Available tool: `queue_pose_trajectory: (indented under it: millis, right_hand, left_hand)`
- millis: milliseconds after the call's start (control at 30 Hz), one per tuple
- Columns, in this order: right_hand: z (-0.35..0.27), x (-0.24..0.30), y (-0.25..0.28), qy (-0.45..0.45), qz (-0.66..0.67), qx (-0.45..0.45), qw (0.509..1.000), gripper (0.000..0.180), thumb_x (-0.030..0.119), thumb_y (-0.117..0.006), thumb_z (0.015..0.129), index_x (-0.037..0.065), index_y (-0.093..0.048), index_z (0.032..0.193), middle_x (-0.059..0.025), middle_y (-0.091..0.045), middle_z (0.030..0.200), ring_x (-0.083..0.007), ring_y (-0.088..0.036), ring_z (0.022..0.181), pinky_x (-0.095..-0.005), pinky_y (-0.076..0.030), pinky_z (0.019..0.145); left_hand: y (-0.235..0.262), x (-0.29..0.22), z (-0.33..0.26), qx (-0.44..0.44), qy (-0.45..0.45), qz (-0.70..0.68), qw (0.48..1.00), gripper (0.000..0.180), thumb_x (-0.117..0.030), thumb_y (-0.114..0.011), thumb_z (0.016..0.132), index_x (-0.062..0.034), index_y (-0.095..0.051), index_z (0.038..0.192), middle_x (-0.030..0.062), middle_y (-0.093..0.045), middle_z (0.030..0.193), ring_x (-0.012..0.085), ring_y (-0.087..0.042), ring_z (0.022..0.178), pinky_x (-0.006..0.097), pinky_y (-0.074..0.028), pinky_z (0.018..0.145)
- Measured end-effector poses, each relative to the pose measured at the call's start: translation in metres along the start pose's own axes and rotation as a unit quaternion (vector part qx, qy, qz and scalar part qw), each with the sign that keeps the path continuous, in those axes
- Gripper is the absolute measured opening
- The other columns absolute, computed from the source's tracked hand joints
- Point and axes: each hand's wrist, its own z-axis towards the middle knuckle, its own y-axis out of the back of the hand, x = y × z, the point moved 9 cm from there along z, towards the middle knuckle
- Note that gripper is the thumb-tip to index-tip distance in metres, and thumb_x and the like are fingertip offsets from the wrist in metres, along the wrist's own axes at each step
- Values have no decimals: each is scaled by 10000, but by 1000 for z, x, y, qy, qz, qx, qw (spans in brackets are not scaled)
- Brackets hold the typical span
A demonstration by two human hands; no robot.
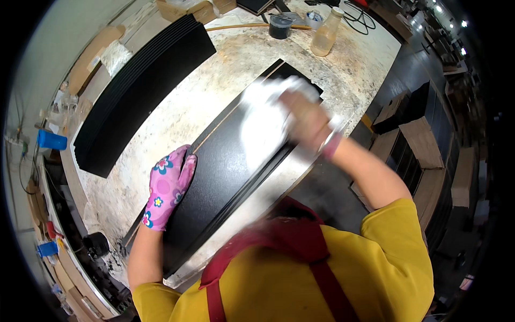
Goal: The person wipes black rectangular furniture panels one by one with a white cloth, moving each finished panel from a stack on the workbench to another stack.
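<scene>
A long black panel (225, 172) lies diagonally on the speckled worktable (177, 118). My left hand (169, 185), in a pink flowered glove, rests flat on the panel's left edge and presses it down. My right hand (306, 121) is motion-blurred over the far half of the panel and grips a white cloth (268, 115) that lies against the black surface. A yellow shirt and red apron straps fill the bottom of the view.
A stack of black panels (142, 91) lies at the table's left. At the far edge stand a black pot (280, 26) and a plastic bottle of yellowish liquid (327, 32). Cardboard boxes (418, 145) and dark panels sit on the floor at the right.
</scene>
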Motion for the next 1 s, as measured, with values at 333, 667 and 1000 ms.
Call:
queue_pose_trajectory:
  millis: [333, 667, 1000]
  right_hand:
    - [-27, 147, -50, 125, 52, 330, 934, 456, 41, -615, 653, 48, -612, 1109, -141, -627, 1069, -314, -600, 1030, -424, -495, 900]
    - [-11, -5, 7, -100, -80, 7, 992, 279, 99, -684, 710, 82, -574, 966, -122, -606, 921, -342, -590, 862, -418, -518, 745]
    - [-44, -172, 59, -310, 12, 14, 951, 372, 161, -641, 835, 45, -594, 1185, -187, -633, 1141, -341, -580, 1098, -388, -450, 939]
  left_hand:
    - [-2, 1, -5, 19, 15, -3, 1000, 365, -288, -496, 973, -12, -591, 1193, 204, -655, 1088, 365, -629, 1005, 403, -497, 872]
    - [0, -2, -7, 3, 1, 23, 1000, 397, -342, -469, 986, -33, -586, 1205, 206, -661, 1062, 367, -638, 981, 407, -503, 865]
    - [2, -8, -7, 7, -11, 2, 1000, 399, -352, -467, 985, -40, -596, 1198, 187, -658, 1098, 355, -632, 1008, 387, -497, 885]
